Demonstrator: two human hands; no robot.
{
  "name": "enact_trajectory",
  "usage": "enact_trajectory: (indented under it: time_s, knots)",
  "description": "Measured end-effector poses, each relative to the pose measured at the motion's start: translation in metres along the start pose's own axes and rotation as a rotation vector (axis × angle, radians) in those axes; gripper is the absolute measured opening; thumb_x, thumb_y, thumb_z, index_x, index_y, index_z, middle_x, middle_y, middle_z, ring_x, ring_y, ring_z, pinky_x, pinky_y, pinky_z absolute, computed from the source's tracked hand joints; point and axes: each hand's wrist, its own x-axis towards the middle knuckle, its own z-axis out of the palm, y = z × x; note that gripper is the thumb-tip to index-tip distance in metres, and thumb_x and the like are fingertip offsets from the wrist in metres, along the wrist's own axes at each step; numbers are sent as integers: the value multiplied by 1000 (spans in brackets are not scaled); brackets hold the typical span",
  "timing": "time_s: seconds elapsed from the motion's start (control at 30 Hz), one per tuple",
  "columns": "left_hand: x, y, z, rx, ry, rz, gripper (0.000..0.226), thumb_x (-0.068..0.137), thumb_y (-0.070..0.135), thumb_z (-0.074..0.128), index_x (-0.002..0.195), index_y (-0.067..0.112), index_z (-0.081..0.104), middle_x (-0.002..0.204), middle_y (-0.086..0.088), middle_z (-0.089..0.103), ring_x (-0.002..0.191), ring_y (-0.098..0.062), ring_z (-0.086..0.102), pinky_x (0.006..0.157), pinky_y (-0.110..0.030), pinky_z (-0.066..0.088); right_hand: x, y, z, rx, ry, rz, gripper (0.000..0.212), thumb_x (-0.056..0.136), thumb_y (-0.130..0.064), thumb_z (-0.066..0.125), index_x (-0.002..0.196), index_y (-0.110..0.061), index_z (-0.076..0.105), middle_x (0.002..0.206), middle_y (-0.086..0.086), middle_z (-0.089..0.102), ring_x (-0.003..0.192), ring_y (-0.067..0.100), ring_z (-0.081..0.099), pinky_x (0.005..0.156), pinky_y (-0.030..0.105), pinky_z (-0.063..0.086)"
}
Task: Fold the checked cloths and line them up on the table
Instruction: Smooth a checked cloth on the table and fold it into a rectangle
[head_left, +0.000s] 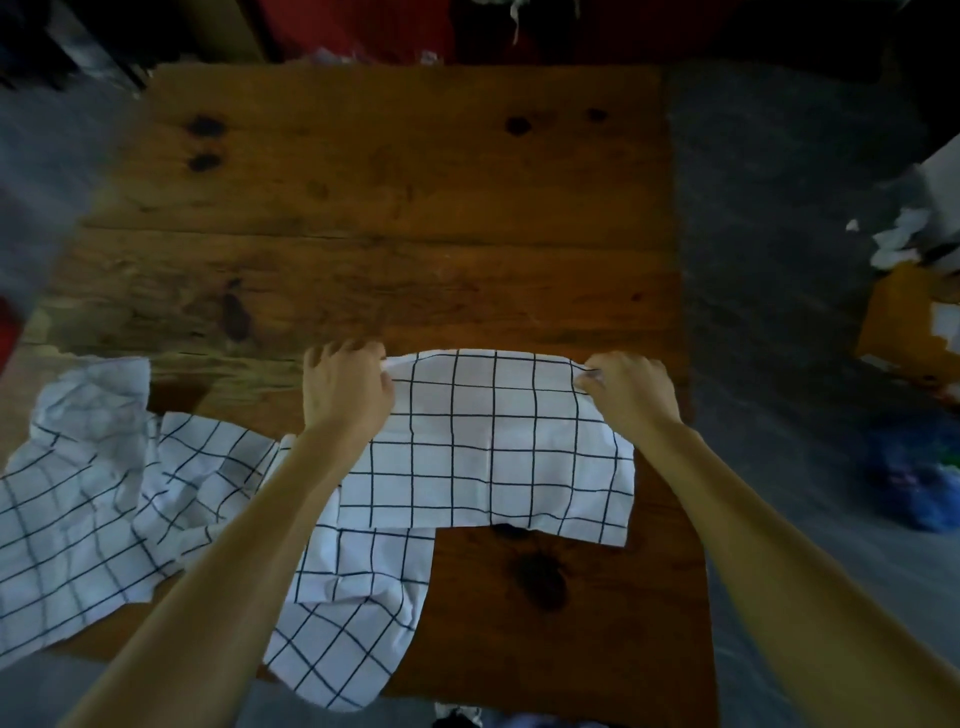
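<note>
Wooden table (395, 218), knotted planks, fills centre of view; far half bare; grey floor (779, 260) along its 3 o'clock side.

Checked cloth in hand (493, 447), white with dark grid, lies at table's near centre, spread flat and roughly rectangular; far edge lifted slightly between both hands; near edge flat on the wood; its 9 o'clock side hidden under the left forearm, where it overlaps the heap.

Left hand (345, 389) at the cloth's 10 o'clock corner, fingers curled, thumb and fingers pinching the far edge; right hand (631, 387) at the 2 o'clock corner, pinching the same edge, fabric bunched between thumb and fingertips; both forearms bare, reaching in from 6 o'clock.

Heap of unfolded checked cloths (104, 493) at 8 o'clock, rumpled, overlapping one another, spilling past the table's 9 o'clock edge; one cloth of it (343, 634) runs under the left forearm and hangs over the near edge at 6 o'clock; how many cloths are in the heap, cannot tell.

Blurred clutter on floor at 3 o'clock: orange box (909, 327), blue bundle (914, 483).
</note>
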Motion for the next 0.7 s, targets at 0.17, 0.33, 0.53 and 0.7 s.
enact_trajectory:
  time_s: [0.17, 0.33, 0.53, 0.7]
  knots:
    - [-14, 5, 22, 37, 131, 36, 44, 81, 16, 64, 122, 14, 48, 123, -14, 54, 127, -33, 41, 115, -51, 13, 12, -4, 22, 4, 0, -12, 16, 98, -30, 53, 87, -21, 61, 83, -3, 61, 78, 14, 57, 85, 35, 45]
    - [-32, 20, 54, -101, 5, 214, 45, 91, 24, 56, 131, 9, 45, 133, -17, 49, 125, -34, 42, 107, -49, 33, -1, -10, 36, -42, 146, 132, 45, 94, -35, 58, 135, -20, 49, 138, 8, 47, 131, 27, 41, 109, 45, 31]
    - [-73, 39, 94, -211, -169, 323, 52, 100, 39, 32, 146, 14, 27, 150, -20, 31, 141, -34, 25, 116, -49, 21, -77, -34, 63, 74, 154, 31, 46, 98, -34, 44, 141, -19, 40, 153, 12, 32, 143, 28, 26, 116, 50, 26]
    - [-97, 20, 130, -78, -276, 301, 74, 92, 65, 4, 152, 23, 0, 159, -16, -3, 146, -33, -4, 117, -53, 8, -131, -36, 108, -13, -133, -57, 63, 98, -55, 14, 153, -26, 6, 161, 5, -6, 147, 20, -13, 116, 36, -9]
